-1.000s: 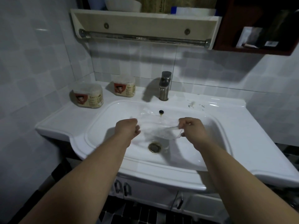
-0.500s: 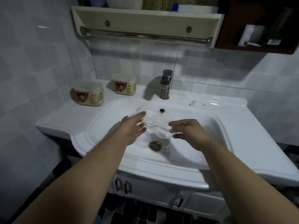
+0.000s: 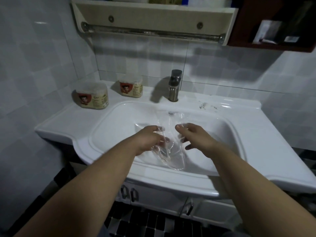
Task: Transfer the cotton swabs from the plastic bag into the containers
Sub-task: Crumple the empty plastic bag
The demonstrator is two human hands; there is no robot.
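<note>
A clear, crumpled plastic bag [image 3: 171,151] hangs between my two hands over the white sink basin [image 3: 119,127]. My left hand [image 3: 148,139] grips the bag's left side with curled fingers. My right hand [image 3: 195,137] pinches the bag's upper right part, its other fingers spread. No swabs show inside the bag. Two lidded cotton swab containers with red-and-cream labels stand on the counter: one at the far left [image 3: 92,95], one further back [image 3: 131,86] beside the faucet.
A metal faucet [image 3: 174,85] stands behind the basin. A shelf with a towel rail [image 3: 153,32] hangs on the tiled wall above. A dark cabinet [image 3: 273,23] is at the upper right. Cupboard doors with handles [image 3: 130,194] sit below the sink.
Both hands have moved closer together over the basin and gathered the bag, which was stretched wide between them a second ago and now hangs crumpled and narrow.
</note>
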